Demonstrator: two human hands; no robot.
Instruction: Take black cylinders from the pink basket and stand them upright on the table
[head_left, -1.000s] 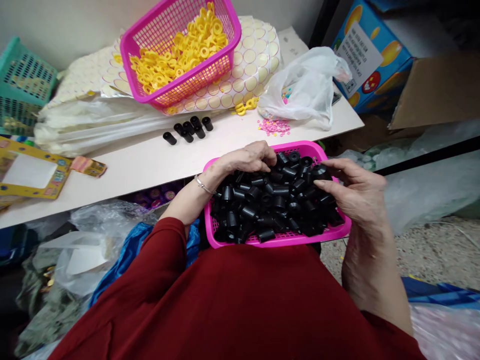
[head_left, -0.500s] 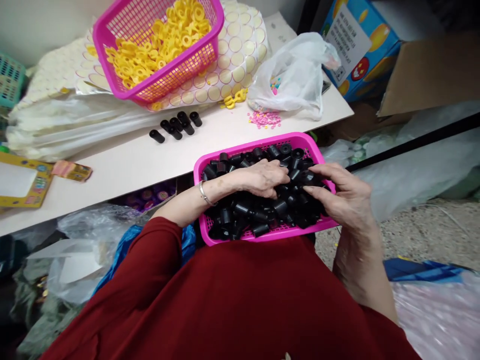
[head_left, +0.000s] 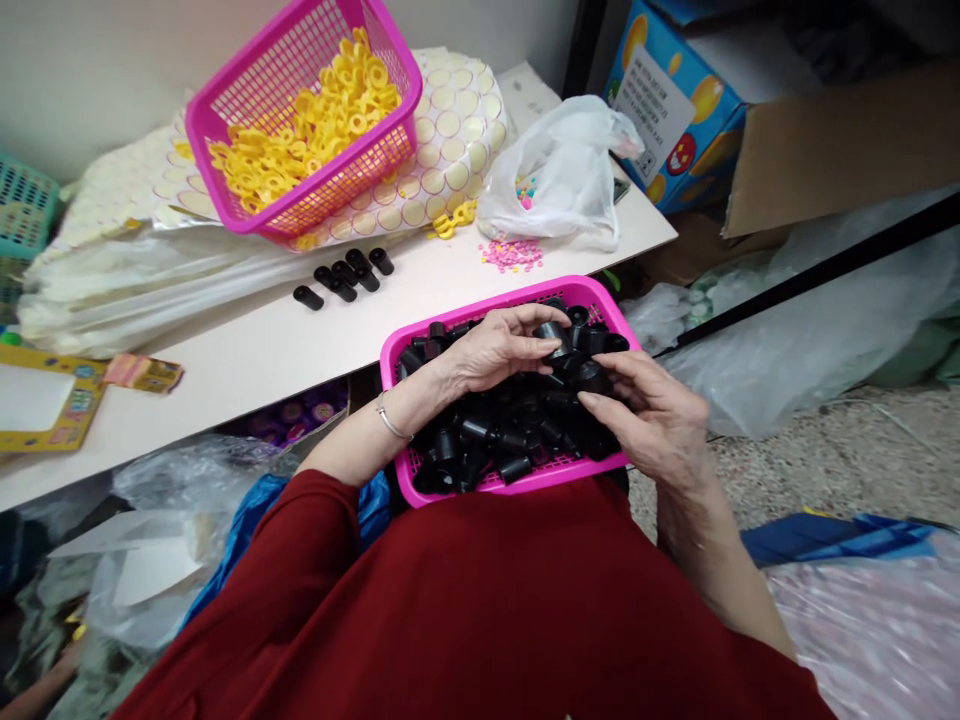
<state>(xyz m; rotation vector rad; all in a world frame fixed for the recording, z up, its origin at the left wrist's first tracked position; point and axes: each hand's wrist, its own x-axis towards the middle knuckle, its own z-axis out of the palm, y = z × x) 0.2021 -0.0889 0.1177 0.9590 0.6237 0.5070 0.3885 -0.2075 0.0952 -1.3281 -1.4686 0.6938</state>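
A pink plastic basket (head_left: 389,372) filled with short black plastic cylinders (head_left: 480,430) sits close against my red top. Above its far half, my left hand (head_left: 495,350) pinches one black cylinder (head_left: 552,338) between thumb and fingers. My right hand (head_left: 660,410) reaches in from the right side, thumb and fingertips around another black cylinder (head_left: 592,377) over the pile. The lower part of that cylinder blends into the dark heap.
Several black cylinders (head_left: 343,290) lie on the white table (head_left: 247,370). Behind stands a pink basket of yellow ring-shaped pieces (head_left: 411,100). Pink bits (head_left: 512,255) lie by a white plastic bag (head_left: 566,190). Another person's arm (head_left: 45,690) shows at lower left.
My left hand has come up out of the pile and now holds a black cylinder. My right hand has shifted slightly left, still with a cylinder at its fingertips. The view has shifted a little.
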